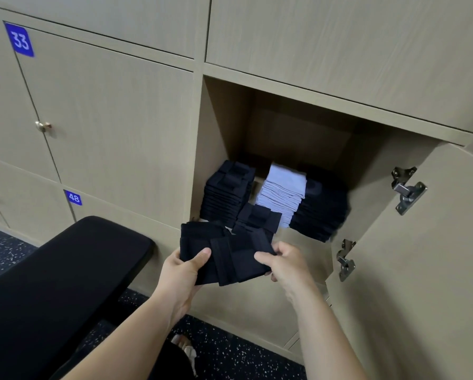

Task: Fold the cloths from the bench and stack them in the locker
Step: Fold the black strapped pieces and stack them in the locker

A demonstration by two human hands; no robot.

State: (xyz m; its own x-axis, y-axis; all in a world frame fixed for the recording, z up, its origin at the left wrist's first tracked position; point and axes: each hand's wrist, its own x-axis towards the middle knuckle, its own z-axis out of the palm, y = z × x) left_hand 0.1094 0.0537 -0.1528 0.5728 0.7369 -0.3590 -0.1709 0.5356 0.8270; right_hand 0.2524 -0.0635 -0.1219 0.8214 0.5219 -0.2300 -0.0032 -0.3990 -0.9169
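A folded dark navy cloth (224,253) is held in front of the open locker (224,138), just below its floor edge. My left hand (184,272) grips the cloth's left side with the thumb on top. My right hand (284,263) pinches its right edge. Inside the locker stand a tall stack of dark cloths (227,193) at the left, a low dark stack (258,218) in front, a pale blue stack (282,193) in the middle and a dark stack (323,209) at the right.
The locker door (421,256) hangs open at the right, hinges showing. A black padded bench (65,270) lies at the lower left, bare on top. Shut locker doors numbered 33 (20,39) and 48 (73,198) are at the left. The floor is dark and speckled.
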